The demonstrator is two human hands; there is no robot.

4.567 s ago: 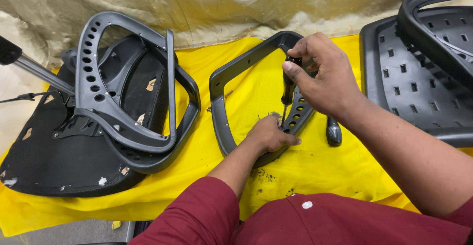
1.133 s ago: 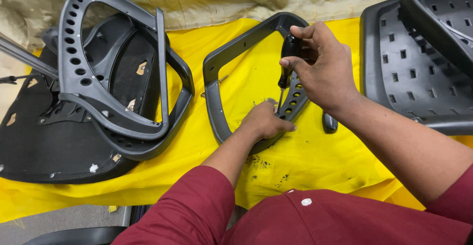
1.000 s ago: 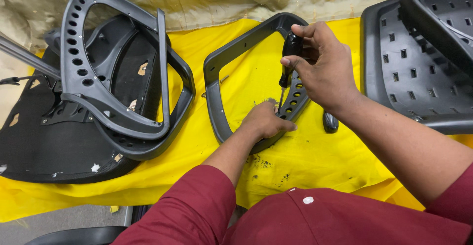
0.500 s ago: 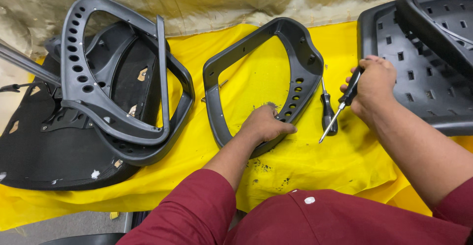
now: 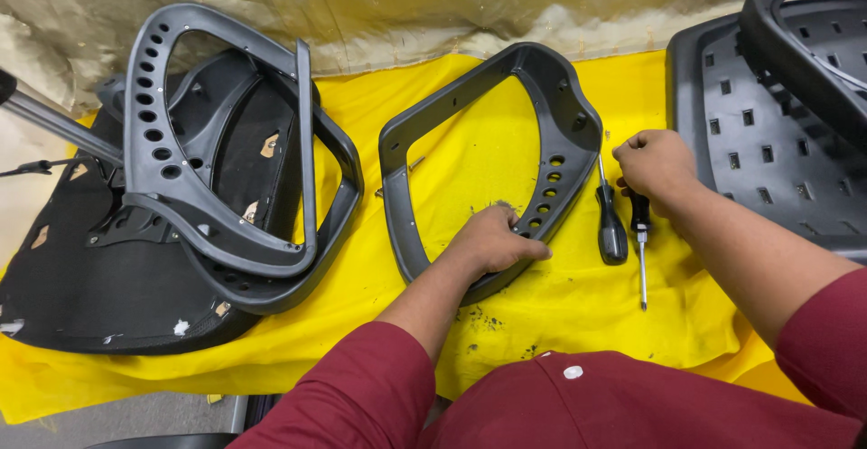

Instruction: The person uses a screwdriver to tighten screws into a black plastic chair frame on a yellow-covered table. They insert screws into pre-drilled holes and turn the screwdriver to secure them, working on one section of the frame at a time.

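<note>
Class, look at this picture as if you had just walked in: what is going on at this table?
A person in a maroon shirt works over a yellow cloth. The left hand presses on the lower edge of a grey chair armrest frame lying flat. The right hand rests closed on the handle of a screwdriver lying on the cloth, beside a second screwdriver. An upturned chair seat with two more frames lies to the left; another black seat part lies right.

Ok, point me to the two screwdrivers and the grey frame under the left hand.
Left screwdriver [image 5: 612,232]: head view, on its black handle.
Right screwdriver [image 5: 642,273]: head view, on its metal shaft below the right hand.
Grey frame [image 5: 578,133]: head view, on its right side bar above the holes.
</note>
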